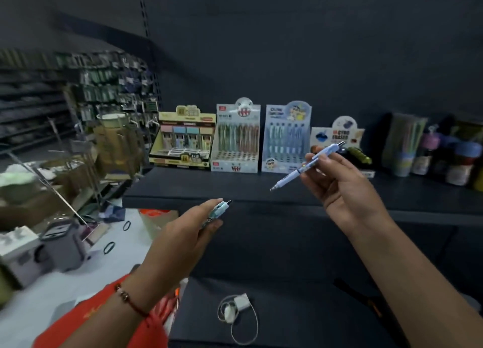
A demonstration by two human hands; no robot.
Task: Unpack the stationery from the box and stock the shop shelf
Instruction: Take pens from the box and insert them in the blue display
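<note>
From the head camera, the right hand (pixel 337 183) is up in front of the dark shelf (pixel 209 188) and pinches a light blue pen (pixel 307 166) between its fingers. The pen is tilted, with its tip pointing down to the left and its clicker end up to the right. The left hand (pixel 188 232) is lower, just below the front edge of the shelf, and its fingers are curled round a small bunch of teal pens (pixel 220 208) whose ends poke out past the fingertips. Along the back edge of the shelf stand four display boxes in a row: a yellow box (pixel 183 141) on the left, then a white pen box (pixel 236 138), then a blue pen box (pixel 286 138), then an eraser box (pixel 337 134) partly behind the right hand. Near the right end of the shelf sit some cups and jars (pixel 431 149), too blurred to tell apart. On the lower shelf (pixel 300 308), a white charger with its cable (pixel 239 312) lies near the front.
</note>
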